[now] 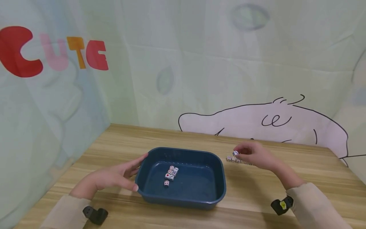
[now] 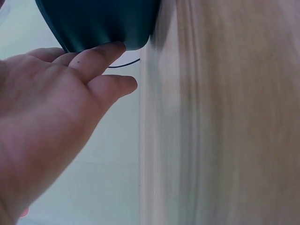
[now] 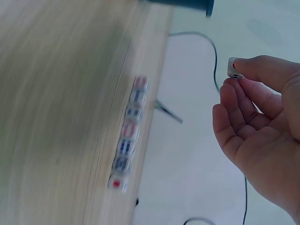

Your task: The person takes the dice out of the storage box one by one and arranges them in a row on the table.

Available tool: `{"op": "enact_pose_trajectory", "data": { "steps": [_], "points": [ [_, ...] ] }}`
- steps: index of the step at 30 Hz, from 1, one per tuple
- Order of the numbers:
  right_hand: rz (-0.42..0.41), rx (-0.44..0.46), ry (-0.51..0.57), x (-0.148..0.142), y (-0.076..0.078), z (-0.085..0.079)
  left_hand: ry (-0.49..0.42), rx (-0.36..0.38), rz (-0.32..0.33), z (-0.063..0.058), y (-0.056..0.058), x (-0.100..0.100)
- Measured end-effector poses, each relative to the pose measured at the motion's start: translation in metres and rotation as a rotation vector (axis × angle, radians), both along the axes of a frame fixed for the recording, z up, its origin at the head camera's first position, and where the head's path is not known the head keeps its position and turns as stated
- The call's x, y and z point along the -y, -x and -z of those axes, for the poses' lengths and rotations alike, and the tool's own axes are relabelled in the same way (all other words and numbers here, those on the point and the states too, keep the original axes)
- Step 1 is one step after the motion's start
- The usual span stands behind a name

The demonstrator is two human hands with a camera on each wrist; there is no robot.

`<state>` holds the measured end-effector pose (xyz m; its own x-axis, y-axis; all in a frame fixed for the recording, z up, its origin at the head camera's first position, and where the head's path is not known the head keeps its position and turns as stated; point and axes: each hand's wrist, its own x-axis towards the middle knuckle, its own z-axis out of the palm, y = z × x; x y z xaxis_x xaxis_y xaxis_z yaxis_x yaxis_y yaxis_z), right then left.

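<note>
- Blue tray (image 1: 194, 187), rounded corners, set on a wooden table (image 1: 243, 211).
- Seven dice (image 1: 171, 177), white, inside the tray left of its middle; six clustered, one slightly nearer the front.
- Left hand (image 1: 120, 176), fingers and thumb apart, touching the outside of the tray's left end.
- Right hand (image 1: 257, 156), thumb and finger clamped on a single die (image 1: 235, 153), raised off the table near the row.
- Row of dice (image 3: 125, 146), white with red or blue pips, lined up on the table, right of the tray.
- Pale cloth backdrop (image 1: 200, 63), behind the table; "CUTE" lettering (image 1: 97, 54) at left.
</note>
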<state>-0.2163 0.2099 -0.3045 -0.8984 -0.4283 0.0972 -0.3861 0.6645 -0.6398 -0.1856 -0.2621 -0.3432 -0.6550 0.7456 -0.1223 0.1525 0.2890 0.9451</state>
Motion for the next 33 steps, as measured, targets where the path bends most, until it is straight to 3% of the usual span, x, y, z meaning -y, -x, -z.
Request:
{"op": "enact_pose_trajectory", "data": {
  "steps": [15,23,33],
  "points": [
    [0.154,-0.019,-0.096,-0.063,0.005,0.016,-0.002,-0.001,0.003,0.000,0.000,-0.001],
    [0.203,0.012,-0.150,-0.078,0.008,0.028,-0.032,0.005,0.012,0.002,0.000,-0.002],
    [0.208,0.003,-0.170,-0.085,0.010,0.039,0.007,-0.001,-0.005,0.000,-0.001,-0.002]
  ]
}}
